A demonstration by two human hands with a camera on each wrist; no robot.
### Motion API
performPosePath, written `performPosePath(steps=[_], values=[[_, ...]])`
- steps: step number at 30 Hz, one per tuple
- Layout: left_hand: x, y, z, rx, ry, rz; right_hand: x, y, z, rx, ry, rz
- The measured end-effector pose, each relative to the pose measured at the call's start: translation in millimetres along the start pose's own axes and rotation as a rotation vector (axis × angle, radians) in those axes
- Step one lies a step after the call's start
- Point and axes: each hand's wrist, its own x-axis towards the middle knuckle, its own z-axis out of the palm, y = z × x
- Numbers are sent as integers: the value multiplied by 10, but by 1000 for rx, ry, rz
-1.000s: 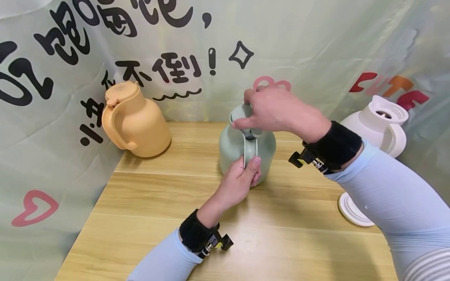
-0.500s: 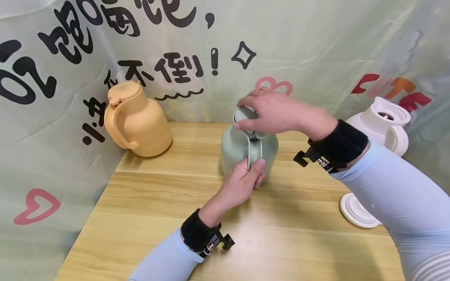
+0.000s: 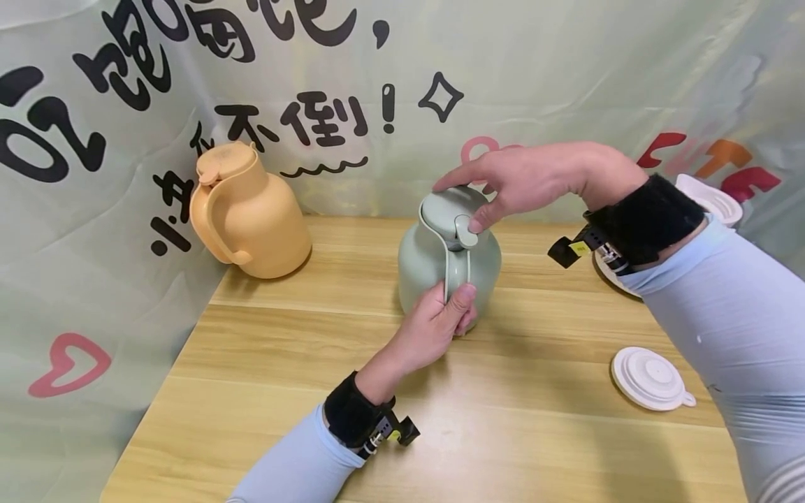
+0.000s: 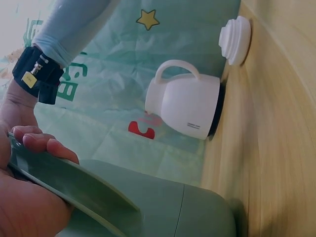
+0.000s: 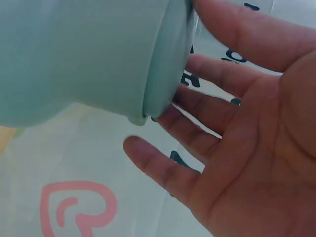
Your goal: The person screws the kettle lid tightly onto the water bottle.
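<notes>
Shifted rightward since the earlier frame, the right grip (image 3: 520,178) uncovers more lid (image 3: 445,204). Below, the left grip (image 3: 434,319) grasps the green jug's (image 3: 416,272) handle (image 3: 458,265); above, the right, unclenched, touches the lid. Seemingly lid seating; next move needs steady handle, light pressing.

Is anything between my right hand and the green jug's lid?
Nothing visible: the right hand is at the lid, thumb at its tab. The left hand grips the handle, below. The orange jug stands apart, to the left.
</notes>
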Motion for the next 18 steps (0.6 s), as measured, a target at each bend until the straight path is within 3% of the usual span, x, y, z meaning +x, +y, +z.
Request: performPosePath(steps=[4, 9, 18], values=[[10, -21, -4, -22, -8, 6, 11, 70, 19, 39, 9, -6], [18, -35, -2, -31, -6, 15, 31, 113, 76, 32, 90, 16], [18, -29, 15, -21, 20, 13, 70, 110, 159, 22, 212, -17]])
